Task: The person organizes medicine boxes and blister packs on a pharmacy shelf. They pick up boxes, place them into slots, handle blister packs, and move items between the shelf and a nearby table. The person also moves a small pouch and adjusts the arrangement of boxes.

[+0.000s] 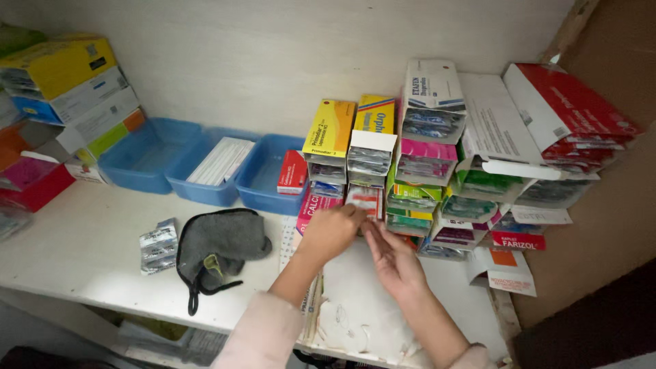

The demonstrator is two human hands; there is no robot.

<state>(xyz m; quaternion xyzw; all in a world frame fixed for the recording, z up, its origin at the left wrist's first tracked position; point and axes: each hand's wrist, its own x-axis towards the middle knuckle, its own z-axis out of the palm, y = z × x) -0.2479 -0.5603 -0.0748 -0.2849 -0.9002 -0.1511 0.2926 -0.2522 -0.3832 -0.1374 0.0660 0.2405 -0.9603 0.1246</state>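
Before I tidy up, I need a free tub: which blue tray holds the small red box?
The rightmost blue tray, holding the red box; the middle tray holds white packs.

The tabletop is white, and at nine o'clock on it lie a dark grey pouch with a black cord and a silver blister strip. Behind them stand three blue trays, the right one holding a red box. At twelve o'clock a yellow box tops the stack, with a red-and-white box at two o'clock.
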